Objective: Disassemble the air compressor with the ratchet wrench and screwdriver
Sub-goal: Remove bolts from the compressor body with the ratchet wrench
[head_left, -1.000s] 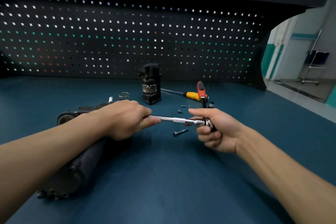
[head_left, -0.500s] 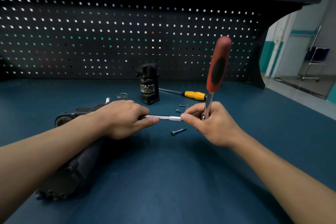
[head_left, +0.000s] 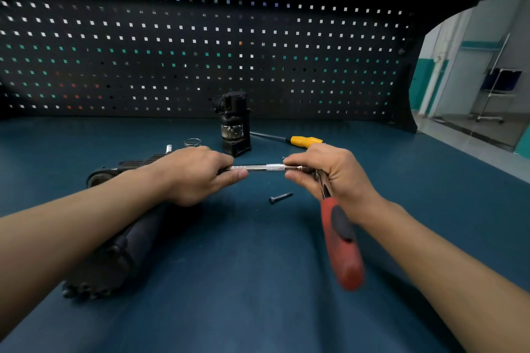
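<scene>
While my right hand [head_left: 332,178] curls round the head of the ratchet wrench [head_left: 341,241], its red handle slanting back toward me, my left hand [head_left: 195,175] grips the other end of the silver extension bar [head_left: 263,167], which runs level, left to right, between the two. Under my left forearm the air compressor [head_left: 126,249] lies on the table [head_left: 258,295], long axis pointing away from me, so I judge the left hand better placed to steady it. A loose bolt [head_left: 280,197] lies just below the bar; the screwdriver [head_left: 304,140] rests farther back
</scene>
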